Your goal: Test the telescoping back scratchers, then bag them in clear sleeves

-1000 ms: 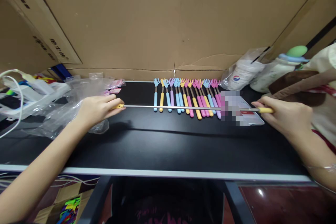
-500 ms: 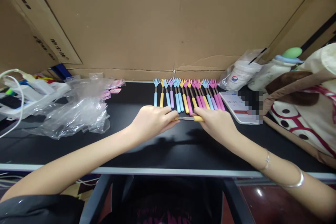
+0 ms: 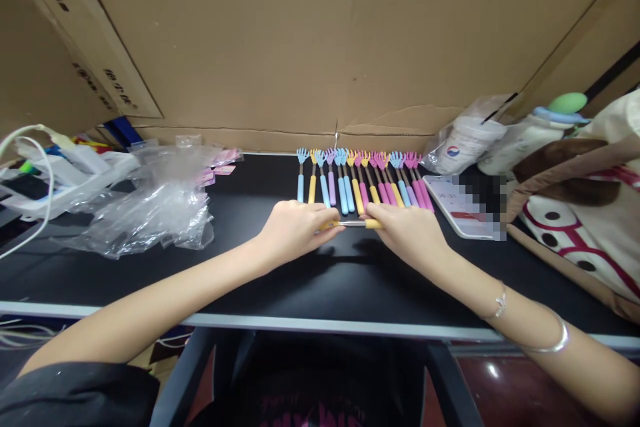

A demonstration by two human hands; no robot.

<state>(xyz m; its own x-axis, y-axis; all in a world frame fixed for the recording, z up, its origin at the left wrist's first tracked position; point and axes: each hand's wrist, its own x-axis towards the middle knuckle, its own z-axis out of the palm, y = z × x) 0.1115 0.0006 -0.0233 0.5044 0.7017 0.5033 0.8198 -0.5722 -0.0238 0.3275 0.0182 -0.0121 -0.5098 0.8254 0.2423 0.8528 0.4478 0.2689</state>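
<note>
Between my two hands is a yellow back scratcher (image 3: 353, 223) with a metal rod, held level above the black table. My left hand (image 3: 300, 221) is closed round its left end, which the fingers mostly hide. On the yellow part at the right end, my right hand (image 3: 407, 230) is closed too. Just beyond my hands lies a row of back scratchers (image 3: 346, 180) in blue, yellow, purple and pink. Their hand-shaped heads point to the cardboard, and my hands cover some of the handle ends.
Clear plastic bags (image 3: 160, 213) with pink cards lie in a heap on the left, beside a white tray (image 3: 115, 173) with cables. A phone (image 3: 460, 210), a bagged cup (image 3: 463, 143), a bottle (image 3: 520, 140) and a fabric bag (image 3: 595, 207) occupy the right. Cardboard (image 3: 280, 47) walls the back.
The view has shifted slightly, so most things sit a little further right. Both hands keep their grip on the yellow back scratcher; a bit more of its metal rod seems to show.
</note>
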